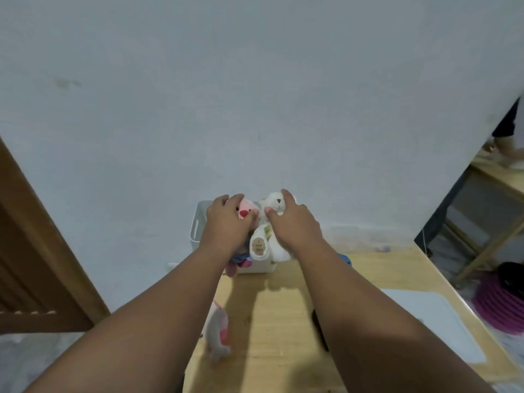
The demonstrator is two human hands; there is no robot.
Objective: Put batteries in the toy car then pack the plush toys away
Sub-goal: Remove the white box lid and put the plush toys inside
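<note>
- white bear, tan paw patch with writing
- pink plush, red heart
- white basket
- light wood table
- grey-pink plush
- pale blue-grey wall

Light wooden table against a pale wall

A white plastic basket stands at its far edge. A small grey-and-pink plush toy lies near the left edge, a flat white mat on the right, and a blue object, mostly hidden, beside the basket.
</note>
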